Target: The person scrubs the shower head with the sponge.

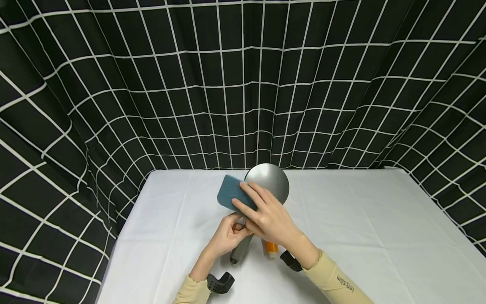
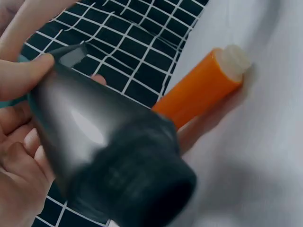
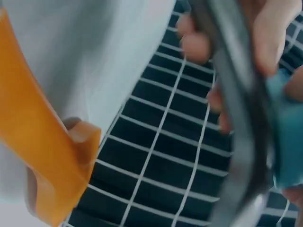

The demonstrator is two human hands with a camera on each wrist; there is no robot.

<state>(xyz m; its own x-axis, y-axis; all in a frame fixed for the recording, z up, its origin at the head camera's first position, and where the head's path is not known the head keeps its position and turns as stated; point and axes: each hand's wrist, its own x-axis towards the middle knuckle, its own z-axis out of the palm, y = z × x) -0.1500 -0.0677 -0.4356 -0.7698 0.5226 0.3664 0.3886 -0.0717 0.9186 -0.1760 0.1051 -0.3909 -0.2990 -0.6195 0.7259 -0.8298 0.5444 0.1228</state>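
My right hand [image 1: 271,217] holds a blue sponge [image 1: 229,192], its fingers spread over the top face. Behind it is a grey frying pan [image 1: 271,179], its round body near the table's far side and partly covered by that hand. My left hand [image 1: 224,238] grips the pan's grey handle [image 1: 241,249], whose dark end points toward me. In the left wrist view a thumb presses on the thick handle [image 2: 90,118], and its hollow black end faces the camera. The sponge [image 3: 289,142] sits right beside the handle [image 3: 236,94] in the right wrist view.
An orange handle-like thing [image 1: 271,248] with a pale tip lies on the white-covered table [image 1: 341,219], below my right hand. Black wrist mounts [image 1: 221,283] sit at both wrists. A black curtain [image 1: 235,93] with white grid lines stands behind the table and along its sides.
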